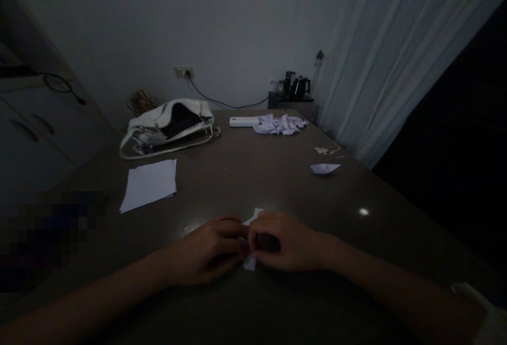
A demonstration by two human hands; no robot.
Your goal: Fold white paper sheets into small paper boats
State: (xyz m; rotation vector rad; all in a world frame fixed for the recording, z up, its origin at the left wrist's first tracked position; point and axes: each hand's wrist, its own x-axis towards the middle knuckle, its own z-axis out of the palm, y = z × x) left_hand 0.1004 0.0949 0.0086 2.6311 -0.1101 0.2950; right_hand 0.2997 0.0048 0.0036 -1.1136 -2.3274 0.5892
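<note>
Near the front middle of the dark table, my left hand (216, 250) and my right hand (279, 242) meet over a small folded piece of white paper (250, 263). Fingers of both hands are closed on it and hide most of it; only its upper and lower ends stick out. Further off to the right, a folded paper boat (325, 168) rests by itself. A stack of white paper sheets (149, 184) lies to the left, beyond my left hand.
At the back are a white handbag (178, 118), a white oblong device (243, 122) and a heap of folded papers (279, 124). Small scraps (327, 150) lie near the right edge. A black kettle (300, 87) stands on a cabinet behind, beside a curtain (380, 54).
</note>
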